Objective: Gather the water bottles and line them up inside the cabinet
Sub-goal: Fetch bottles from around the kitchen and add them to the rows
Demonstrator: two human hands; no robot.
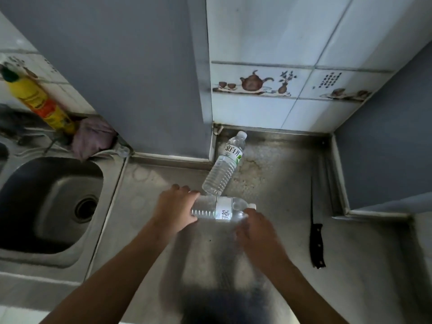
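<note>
left hand (174, 210) wrapped round base of near bottle (222, 210) mid-frame, right hand (257, 232) loosely curled at its cap end, grip unclear, second bottle (225, 163) lying just above on counter (145, 206)

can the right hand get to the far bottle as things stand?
Probably yes. The far bottle lies on its side on the counter, just beyond the near bottle, with nothing over it. The right hand is at the near bottle's cap end, and would have to reach over it.

Brushed steel, clear plastic

Dull, stained metal counter (268, 242) and sink (49, 206); two glossy ribbed transparent plastic bottles (223, 164) with paper-like labels; glazed wall tiles (280, 31).
</note>
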